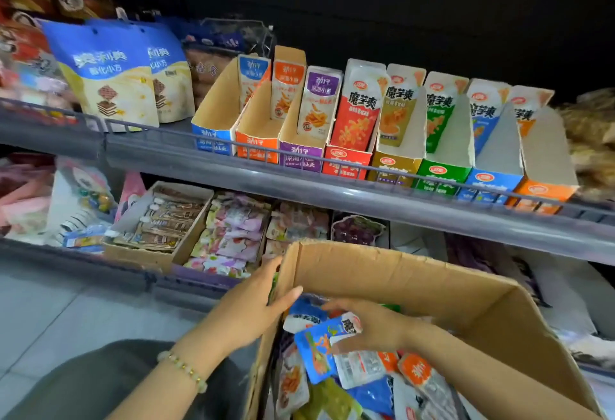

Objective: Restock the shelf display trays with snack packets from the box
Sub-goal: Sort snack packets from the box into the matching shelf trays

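Snack packets [362, 369] lie jumbled in the near box [399, 273]. The right hand [372, 323] curls its fingers round a blue packet [316, 349], while the left hand [256, 300] grips the box's left wall. Best to gather matching blues, faces aligned, for the blue tray [489, 181] far right.

Chinese brand lettering on shelf trays, bags and loose packets.

The red tray [346, 161], mustard tray [392, 166] and green tray [439, 175] carry 魔芋爽 in black on their tall back panels; on the right blue tray [489, 183] and right orange tray [539, 193] it is partly cut off. The left blue tray [211, 140], left orange tray [256, 150] and purple tray [301, 158] show 劲仔, with 深海小鱼 beneath. The blue bags [100, 67] have a line ending 小方. In the box [399, 273], a blue packet [316, 349] shows 魔 and an orange packet [414, 369] shows 劲仔.
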Available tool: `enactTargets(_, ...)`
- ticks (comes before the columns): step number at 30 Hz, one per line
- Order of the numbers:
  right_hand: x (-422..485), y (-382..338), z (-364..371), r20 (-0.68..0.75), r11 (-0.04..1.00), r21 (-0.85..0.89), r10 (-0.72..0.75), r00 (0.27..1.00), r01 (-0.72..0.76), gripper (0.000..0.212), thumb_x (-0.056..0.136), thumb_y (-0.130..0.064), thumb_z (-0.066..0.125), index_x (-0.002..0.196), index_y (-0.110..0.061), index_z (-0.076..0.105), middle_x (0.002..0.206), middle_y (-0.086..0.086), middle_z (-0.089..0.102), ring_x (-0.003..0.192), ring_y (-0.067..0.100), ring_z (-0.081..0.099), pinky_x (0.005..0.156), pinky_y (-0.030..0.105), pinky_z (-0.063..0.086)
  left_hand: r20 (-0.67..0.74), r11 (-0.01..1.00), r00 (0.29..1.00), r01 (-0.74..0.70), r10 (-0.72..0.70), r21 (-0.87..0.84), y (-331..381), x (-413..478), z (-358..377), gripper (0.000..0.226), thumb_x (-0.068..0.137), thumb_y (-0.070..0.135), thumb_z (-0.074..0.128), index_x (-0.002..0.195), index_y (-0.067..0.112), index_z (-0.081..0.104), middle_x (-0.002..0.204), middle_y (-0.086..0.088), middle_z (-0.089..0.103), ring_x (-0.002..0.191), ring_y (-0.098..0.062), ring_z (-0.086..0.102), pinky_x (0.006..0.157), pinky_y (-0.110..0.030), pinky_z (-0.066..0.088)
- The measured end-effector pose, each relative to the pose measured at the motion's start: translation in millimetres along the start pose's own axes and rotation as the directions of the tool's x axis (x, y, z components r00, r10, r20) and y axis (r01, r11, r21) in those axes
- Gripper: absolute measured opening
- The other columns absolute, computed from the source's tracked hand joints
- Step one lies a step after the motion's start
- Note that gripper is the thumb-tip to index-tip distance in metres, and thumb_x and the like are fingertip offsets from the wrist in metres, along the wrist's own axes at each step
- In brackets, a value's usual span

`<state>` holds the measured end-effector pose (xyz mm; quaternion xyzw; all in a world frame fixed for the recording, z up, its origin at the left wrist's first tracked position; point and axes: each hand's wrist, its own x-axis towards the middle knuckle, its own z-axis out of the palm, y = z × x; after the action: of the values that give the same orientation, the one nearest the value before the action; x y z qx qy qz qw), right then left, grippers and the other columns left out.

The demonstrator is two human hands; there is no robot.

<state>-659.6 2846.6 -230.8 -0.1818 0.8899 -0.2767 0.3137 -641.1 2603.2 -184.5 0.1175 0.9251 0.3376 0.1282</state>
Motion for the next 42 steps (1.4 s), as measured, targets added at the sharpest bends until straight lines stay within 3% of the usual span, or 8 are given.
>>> enactTargets(6, -0.2, 20.7, 15.0, -0.181, 0.995, 0.078, -0.052, 0.982, 0.067, 0.025, 0.075, -0.040, 0.079, 0.075, -0.031, 0.056, 0.081, -0.012, 0.058, 0.078, 0.004, 0.053, 0.072, 0.023, 0.040, -0.169, 0.989, 0.974, -0.144, 0.148, 0.035, 4.0, 1.5, 1.5, 0.072, 0.088, 0.065, 0.040, 0.149, 0.034, 0.016, 0.151, 0.018, 0.021, 0.139, -0.001, 0.019, 0.113, -0.026, 0.023)
enactTargets(11, -40.9, 8.6, -18.0, -0.372, 0.840, 0.512, 0.026, 0.928, 0.182, 0.018, 0.085, -0.011, 0.070, 0.097, 0.003, 0.066, 0.089, 0.009, 0.072, 0.080, 0.016, 0.063, 0.074, 0.033, 0.050, -0.242, 0.943, 0.913, -0.333, 0.327, 0.017, 19.6, 9.4, 11.4, 0.065, 0.082, 0.072, 0.041, 0.138, 0.040, 0.036, 0.140, 0.024, 0.038, 0.127, 0.009, 0.033, 0.102, -0.016, 0.030)
enactTargets(15, -62.4, -15.9, -31.1, -0.383, 0.738, 0.629, 0.021, 0.924, 0.243, 0.023, 0.080, -0.011, 0.070, 0.101, -0.002, 0.068, 0.090, 0.010, 0.075, 0.077, 0.016, 0.068, 0.071, 0.025, 0.055, -0.101, 0.880, 0.970, -0.243, 0.221, -0.409, 40.4, 14.6, 29.0, 0.051, 0.074, 0.068, 0.059, 0.111, 0.032, 0.060, 0.107, 0.012, 0.066, 0.096, -0.001, 0.063, 0.082, -0.025, 0.049)
enactTargets(19, -70.8, -15.4, -31.4, -0.320, 0.765, 0.614, 0.017, 0.947, 0.194, 0.021, 0.077, -0.013, 0.073, 0.097, -0.010, 0.068, 0.088, 0.012, 0.074, 0.076, 0.016, 0.068, 0.071, 0.024, 0.056, -0.090, 0.810, 0.983, -0.181, 0.158, -0.558, 48.9, 21.1, 36.9, 0.021, 0.089, 0.034, 0.064, 0.080, 0.015, 0.068, 0.069, -0.006, 0.068, 0.064, -0.012, 0.062, 0.056, -0.027, 0.050)
enactTargets(30, -73.5, 45.7, -27.0, -0.433, 0.978, 0.187, 0.166, 0.886, -0.091, 0.024, 0.086, -0.029, 0.070, 0.108, -0.027, 0.062, 0.110, -0.008, 0.068, 0.104, 0.006, 0.063, 0.097, 0.026, 0.048, -0.015, 0.269, 0.988, 0.027, -0.155, -0.963, 42.8, 10.3, -11.5, 0.017, 0.093, -0.002, 0.049, 0.105, 0.004, 0.059, 0.095, -0.008, 0.072, 0.075, -0.013, 0.072, 0.061, -0.021, 0.057)
enactTargets(35, -19.7, 0.6, 12.6, -0.163, 0.762, 0.630, 0.322, 0.933, -0.153, 0.023, 0.091, -0.032, 0.064, 0.098, -0.011, 0.062, 0.096, 0.004, 0.069, 0.080, 0.012, 0.067, 0.068, 0.019, 0.056, 0.024, 0.171, 0.992, 0.044, -0.121, -0.984, 38.9, 5.4, -17.2, 0.038, 0.080, -0.007, 0.056, 0.117, 0.001, 0.055, 0.106, -0.013, 0.069, 0.078, -0.013, 0.071, 0.061, -0.021, 0.056)
enactTargets(38, 11.1, -13.2, 35.0, 0.058, 0.559, 0.777, 0.393, 0.918, -0.289, 0.033, 0.089, -0.032, 0.066, 0.110, -0.007, 0.060, 0.103, 0.009, 0.069, 0.092, 0.019, 0.069, 0.086, 0.029, 0.056, 0.024, 0.140, 0.995, 0.038, -0.100, -0.989, 39.2, 3.4, -18.0, 0.042, 0.065, -0.001, 0.064, 0.107, 0.004, 0.061, 0.093, -0.007, 0.074, 0.077, -0.011, 0.071, 0.062, -0.020, 0.056)
enactTargets(42, 30.2, -20.3, 48.5, -0.062, 0.443, 0.880, 0.461, 0.885, -0.169, 0.045, 0.084, -0.010, 0.073, 0.123, -0.009, 0.050, 0.102, 0.011, 0.057, 0.079, 0.019, 0.063, 0.069, 0.028, 0.059, 0.020, 0.002, 0.983, 0.021, -0.184, -1.000, 36.0, 4.9, -20.5, 0.030, 0.077, 0.007, 0.061, 0.107, 0.010, 0.064, 0.095, -0.004, 0.074, 0.080, -0.009, 0.071, 0.066, -0.020, 0.058)
